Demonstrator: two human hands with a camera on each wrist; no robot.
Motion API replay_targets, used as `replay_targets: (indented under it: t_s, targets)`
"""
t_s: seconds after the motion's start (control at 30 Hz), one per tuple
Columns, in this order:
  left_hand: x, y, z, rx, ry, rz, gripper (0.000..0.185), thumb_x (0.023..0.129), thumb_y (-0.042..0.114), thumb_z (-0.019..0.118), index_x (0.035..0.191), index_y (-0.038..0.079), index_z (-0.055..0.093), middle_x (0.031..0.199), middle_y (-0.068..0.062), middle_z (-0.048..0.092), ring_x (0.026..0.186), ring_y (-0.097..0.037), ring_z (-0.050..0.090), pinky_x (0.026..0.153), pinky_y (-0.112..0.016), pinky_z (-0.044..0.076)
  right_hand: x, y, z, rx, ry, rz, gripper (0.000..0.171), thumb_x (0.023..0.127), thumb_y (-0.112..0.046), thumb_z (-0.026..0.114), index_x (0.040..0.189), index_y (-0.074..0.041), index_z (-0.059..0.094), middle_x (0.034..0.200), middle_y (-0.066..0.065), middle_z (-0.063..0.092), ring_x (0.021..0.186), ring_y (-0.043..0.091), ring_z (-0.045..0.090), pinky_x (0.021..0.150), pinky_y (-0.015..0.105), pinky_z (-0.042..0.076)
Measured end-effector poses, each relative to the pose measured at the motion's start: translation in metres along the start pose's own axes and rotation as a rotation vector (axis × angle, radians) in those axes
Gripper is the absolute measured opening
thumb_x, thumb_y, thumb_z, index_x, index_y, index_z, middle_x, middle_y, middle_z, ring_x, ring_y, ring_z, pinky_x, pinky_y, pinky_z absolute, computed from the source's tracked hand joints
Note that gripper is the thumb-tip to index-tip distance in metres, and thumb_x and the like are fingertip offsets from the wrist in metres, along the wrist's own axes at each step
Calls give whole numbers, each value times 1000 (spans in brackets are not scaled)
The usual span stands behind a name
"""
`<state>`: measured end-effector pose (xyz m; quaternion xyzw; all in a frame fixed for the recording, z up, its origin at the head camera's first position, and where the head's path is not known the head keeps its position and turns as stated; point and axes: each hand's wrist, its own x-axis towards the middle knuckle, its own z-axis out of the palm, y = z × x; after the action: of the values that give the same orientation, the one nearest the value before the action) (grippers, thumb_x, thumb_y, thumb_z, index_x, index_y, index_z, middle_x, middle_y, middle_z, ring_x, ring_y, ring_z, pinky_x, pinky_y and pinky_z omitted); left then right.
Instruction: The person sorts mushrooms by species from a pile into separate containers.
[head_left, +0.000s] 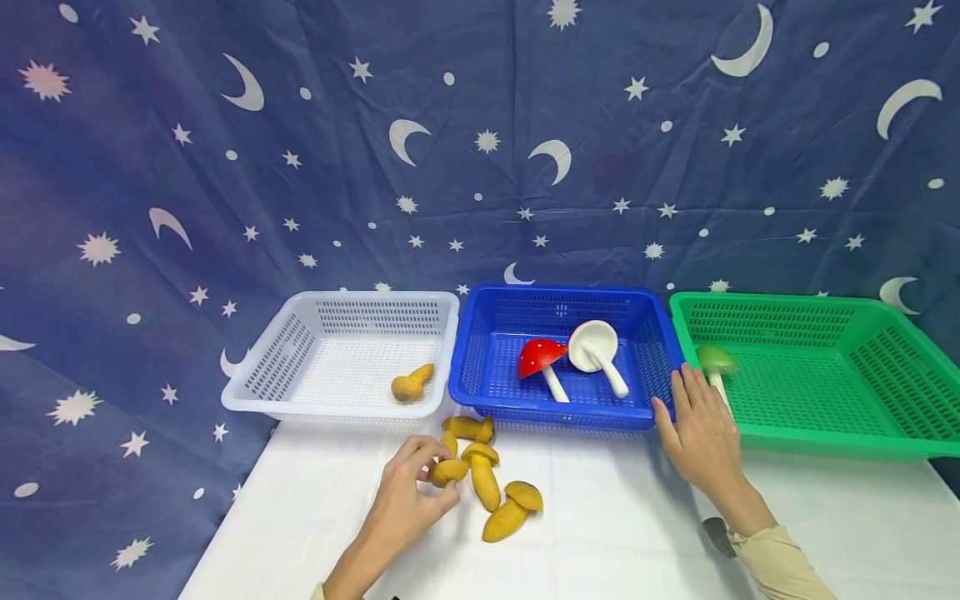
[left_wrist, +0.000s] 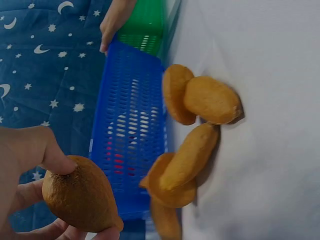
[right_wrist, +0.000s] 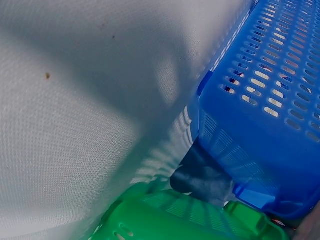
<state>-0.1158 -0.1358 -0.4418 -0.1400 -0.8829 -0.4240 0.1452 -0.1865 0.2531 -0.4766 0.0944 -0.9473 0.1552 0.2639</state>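
Observation:
My left hand [head_left: 438,477] pinches a yellow toy mushroom [head_left: 450,472] just above the white table [head_left: 615,533]; the left wrist view shows the thumb [left_wrist: 50,150] and fingers around that mushroom [left_wrist: 82,197]. Three more yellow mushrooms [head_left: 495,492] lie beside it, seen close up [left_wrist: 200,100]. My right hand [head_left: 686,396] reaches with straight fingers to the left rim of the green basket [head_left: 817,375]. A blurred green-capped mushroom [head_left: 716,362] sits just past its fingertips, inside that basket. The thumb is away from it.
A white basket [head_left: 300,367] holds one yellow mushroom [head_left: 411,385]. The blue basket [head_left: 487,350] holds a red mushroom [head_left: 542,357] and a white one [head_left: 596,346]. A starry blue cloth [head_left: 480,150] hangs behind and drapes left of the table.

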Motion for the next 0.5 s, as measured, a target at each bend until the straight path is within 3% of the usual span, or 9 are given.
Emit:
replay_targets:
  t_s: [0.2, 0.5]
  targets:
    - [7, 7, -14, 3, 48, 72, 35, 60, -3, 75, 89, 14, 65, 101, 4, 57, 79, -9, 56, 66, -23, 54, 0, 1, 0, -2, 14, -7, 59, 98, -33, 43, 134, 13, 41, 142, 30, 36, 133, 44, 29, 114, 49, 14]
    - [21, 3, -33, 47, 70, 115, 33, 61, -4, 75, 89, 12, 65, 105, 1, 57, 86, -10, 57, 69, -26, 54, -1, 2, 1, -2, 9, -13, 59, 99, -33, 43, 135, 13, 41, 142, 30, 35, 134, 44, 29, 114, 49, 14]
